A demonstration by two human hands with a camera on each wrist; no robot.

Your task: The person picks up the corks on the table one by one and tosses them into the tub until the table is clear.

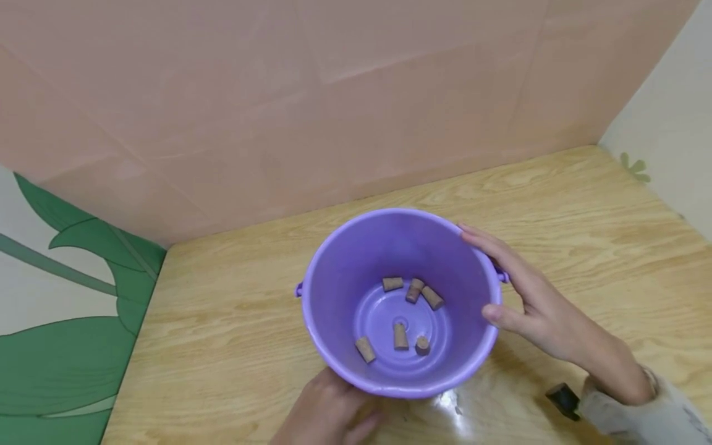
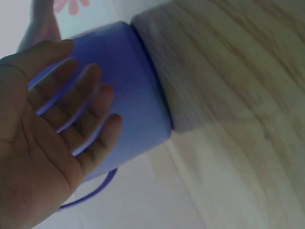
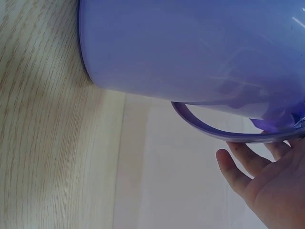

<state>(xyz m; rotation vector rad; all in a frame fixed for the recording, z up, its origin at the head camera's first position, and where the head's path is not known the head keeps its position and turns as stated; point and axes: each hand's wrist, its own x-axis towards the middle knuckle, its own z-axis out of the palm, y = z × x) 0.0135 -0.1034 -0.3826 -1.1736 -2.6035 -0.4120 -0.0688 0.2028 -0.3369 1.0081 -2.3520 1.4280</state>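
A purple bucket [image 1: 473, 364] stands upright on the wooden table, with several small brown corks [image 1: 400, 337] lying scattered on its floor. My right hand [image 1: 534, 303] spreads along the bucket's right rim, thumb tip on the edge and fingers reaching round the far side. In the right wrist view, the fingers of that hand [image 3: 276, 176] are relaxed beside the lowered purple handle [image 3: 200, 125]. At the near side of the bucket is my left hand [image 1: 328, 405], partly hidden under the rim. Its loosely extended fingers [image 2: 90, 100] lie in front of the bucket wall in the left wrist view.
A pinkish-beige wall [image 1: 334, 123] rises behind the wooden table [image 1: 222, 334]. To the left stands a panel with green leaf pictures [image 1: 55, 371], and a pale panel [image 1: 667, 123] borders the right. A small dark object [image 1: 563, 400] shows beside the right sleeve.
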